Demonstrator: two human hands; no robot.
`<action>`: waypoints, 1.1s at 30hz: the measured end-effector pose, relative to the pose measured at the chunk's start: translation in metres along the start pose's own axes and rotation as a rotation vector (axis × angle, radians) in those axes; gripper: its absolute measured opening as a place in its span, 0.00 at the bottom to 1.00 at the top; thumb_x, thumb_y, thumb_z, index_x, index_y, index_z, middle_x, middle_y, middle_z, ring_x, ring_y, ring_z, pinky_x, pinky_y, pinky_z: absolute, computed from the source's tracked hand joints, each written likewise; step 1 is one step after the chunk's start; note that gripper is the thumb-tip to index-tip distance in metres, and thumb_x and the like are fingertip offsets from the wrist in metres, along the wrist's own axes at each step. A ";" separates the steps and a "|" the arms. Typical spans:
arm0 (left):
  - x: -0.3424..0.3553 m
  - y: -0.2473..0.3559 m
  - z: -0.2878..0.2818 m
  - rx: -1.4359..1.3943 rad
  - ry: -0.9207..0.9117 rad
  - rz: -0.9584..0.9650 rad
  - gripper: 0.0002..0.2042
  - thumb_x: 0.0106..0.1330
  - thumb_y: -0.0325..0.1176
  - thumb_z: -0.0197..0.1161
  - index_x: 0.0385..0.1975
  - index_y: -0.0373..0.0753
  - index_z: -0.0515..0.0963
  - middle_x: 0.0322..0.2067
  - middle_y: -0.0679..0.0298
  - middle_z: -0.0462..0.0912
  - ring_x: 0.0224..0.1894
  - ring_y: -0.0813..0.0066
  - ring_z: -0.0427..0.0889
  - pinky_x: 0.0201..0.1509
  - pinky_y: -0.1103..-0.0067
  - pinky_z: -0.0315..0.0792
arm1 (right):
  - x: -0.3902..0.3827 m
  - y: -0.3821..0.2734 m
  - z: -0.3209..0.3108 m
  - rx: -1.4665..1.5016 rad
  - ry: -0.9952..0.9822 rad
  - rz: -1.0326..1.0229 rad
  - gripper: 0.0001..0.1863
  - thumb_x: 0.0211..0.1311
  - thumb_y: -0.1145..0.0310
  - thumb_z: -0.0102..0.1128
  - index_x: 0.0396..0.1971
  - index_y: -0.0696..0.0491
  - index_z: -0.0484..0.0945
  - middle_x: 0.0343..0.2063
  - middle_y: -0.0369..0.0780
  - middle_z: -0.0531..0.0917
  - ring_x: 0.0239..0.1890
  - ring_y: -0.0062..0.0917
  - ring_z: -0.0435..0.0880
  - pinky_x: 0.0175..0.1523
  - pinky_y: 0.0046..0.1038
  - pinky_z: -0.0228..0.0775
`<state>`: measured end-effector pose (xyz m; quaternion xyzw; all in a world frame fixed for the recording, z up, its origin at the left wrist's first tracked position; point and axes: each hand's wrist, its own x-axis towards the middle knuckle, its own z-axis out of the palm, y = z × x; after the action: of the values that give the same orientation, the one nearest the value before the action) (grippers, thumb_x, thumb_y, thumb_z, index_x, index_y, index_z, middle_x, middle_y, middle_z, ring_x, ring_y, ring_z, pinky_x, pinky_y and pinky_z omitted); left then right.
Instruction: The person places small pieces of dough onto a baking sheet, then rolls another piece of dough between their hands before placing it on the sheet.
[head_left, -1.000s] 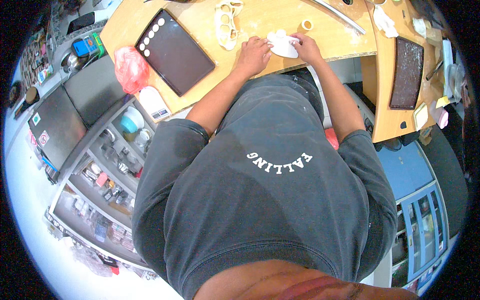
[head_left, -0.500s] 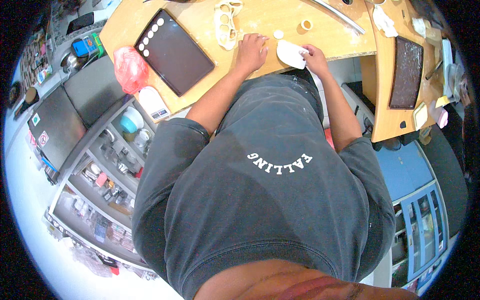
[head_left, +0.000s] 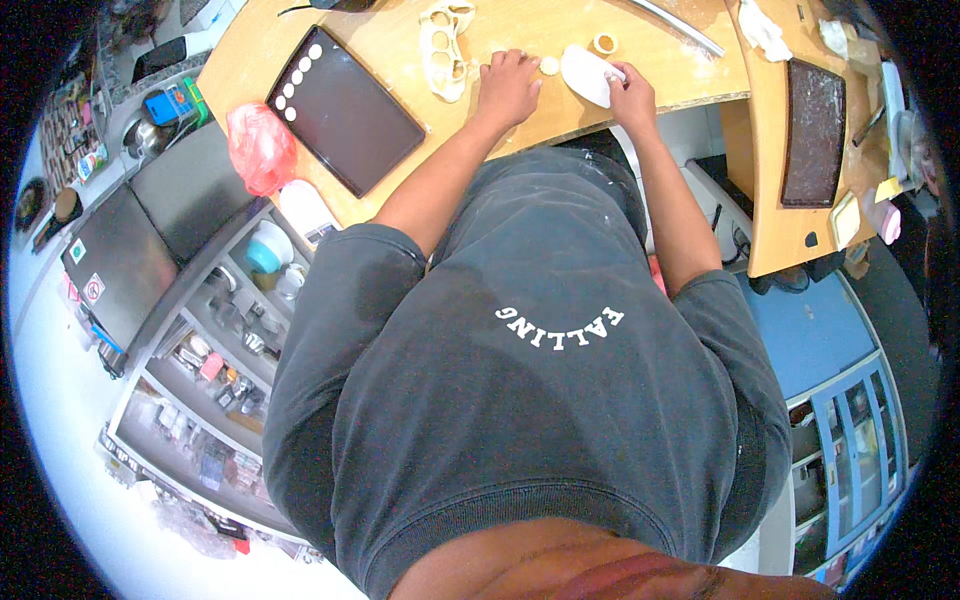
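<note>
Right below the cam, a dark-grey tee (head_left: pixel 540 400) w/ white lettering is filling the lower view, both bare forearms reaching up & out to the wooden counter (head_left: pixel 545 20).

At its near edge the R hand (head_left: pixel 633 95) is gripping a white scraper (head_left: pixel 583 72), grip narrow, thumb & fingers pinching its R side. Scraper is looking flat, smooth & clean-ish, approx. half-moon w/ a rounded outer edge; can't tell if it's touching the wood. The L hand (head_left: pixel 508 88) is lying palm down, fingers loosely spread, grip fairly wide & nothing visible in it.

Btwn the two hands, just beside the scraper's L edge, one small dough disc (head_left: pixel 549 66) is sitting on the wood: pale cream, thin, neatly round. A small yellowish ring (head_left: pixel 605 52) is standing just past the scraper's top.

Out L, a dough sheet (head_left: pixel 442 50), same pale colour, is lying w/ round holes cut thru it & an uneven outline. Beyond that, a dark tray (head_left: pixel 355 120) is holding 6 pale dough rounds (head_left: pixel 297 77) near its L edge, most of it showing bare. A red plastic bag (head_left: pixel 262 150) is slumping beside it.

Far R, a second dark tray (head_left: pixel 812 135), whitish-speckled, is resting on a side surface.
</note>
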<state>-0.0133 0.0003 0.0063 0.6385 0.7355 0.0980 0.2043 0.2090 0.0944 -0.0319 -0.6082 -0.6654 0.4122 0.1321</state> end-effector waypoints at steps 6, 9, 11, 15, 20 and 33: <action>-0.001 0.014 -0.011 0.100 -0.067 -0.090 0.19 0.62 0.41 0.63 0.53 0.45 0.78 0.50 0.60 0.77 0.55 0.59 0.71 0.54 0.58 0.67 | -0.002 -0.008 0.006 -0.039 0.026 -0.071 0.14 0.63 0.67 0.60 0.47 0.52 0.81 0.29 0.44 0.85 0.29 0.27 0.83 0.38 0.30 0.75; -0.005 0.013 -0.007 0.102 -0.041 -0.098 0.18 0.62 0.41 0.63 0.51 0.44 0.79 0.49 0.60 0.78 0.55 0.59 0.72 0.53 0.59 0.67 | 0.000 -0.016 0.002 -0.021 -0.034 0.063 0.13 0.62 0.67 0.58 0.45 0.52 0.81 0.38 0.50 0.85 0.42 0.42 0.85 0.49 0.38 0.75; -0.006 0.013 -0.004 0.086 -0.003 -0.079 0.18 0.62 0.41 0.63 0.50 0.44 0.80 0.48 0.60 0.78 0.54 0.59 0.72 0.53 0.59 0.67 | 0.001 -0.021 0.000 -0.030 -0.082 0.082 0.13 0.62 0.67 0.59 0.45 0.52 0.81 0.38 0.50 0.85 0.43 0.42 0.85 0.50 0.38 0.75; -0.007 0.012 -0.004 0.065 -0.012 -0.052 0.17 0.62 0.41 0.64 0.50 0.46 0.80 0.48 0.61 0.78 0.53 0.60 0.73 0.53 0.59 0.67 | 0.004 -0.017 0.009 0.008 -0.124 0.011 0.14 0.62 0.67 0.59 0.46 0.52 0.81 0.39 0.49 0.85 0.43 0.41 0.85 0.50 0.37 0.75; -0.010 0.009 0.001 0.035 0.004 -0.051 0.17 0.61 0.40 0.64 0.50 0.47 0.80 0.48 0.61 0.78 0.53 0.60 0.73 0.53 0.59 0.67 | 0.017 -0.008 0.027 0.065 -0.190 0.006 0.16 0.62 0.65 0.59 0.47 0.54 0.82 0.39 0.48 0.86 0.42 0.37 0.86 0.49 0.36 0.75; -0.025 -0.003 0.001 -0.126 0.118 -0.151 0.16 0.60 0.38 0.64 0.48 0.47 0.80 0.48 0.60 0.77 0.55 0.59 0.71 0.56 0.60 0.65 | 0.021 -0.023 0.038 0.436 -0.467 0.182 0.15 0.65 0.66 0.59 0.46 0.59 0.81 0.33 0.40 0.86 0.28 0.21 0.83 0.35 0.25 0.75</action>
<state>-0.0136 -0.0245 0.0086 0.5603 0.7847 0.1657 0.2071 0.1627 0.1005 -0.0460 -0.5115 -0.5168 0.6834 0.0656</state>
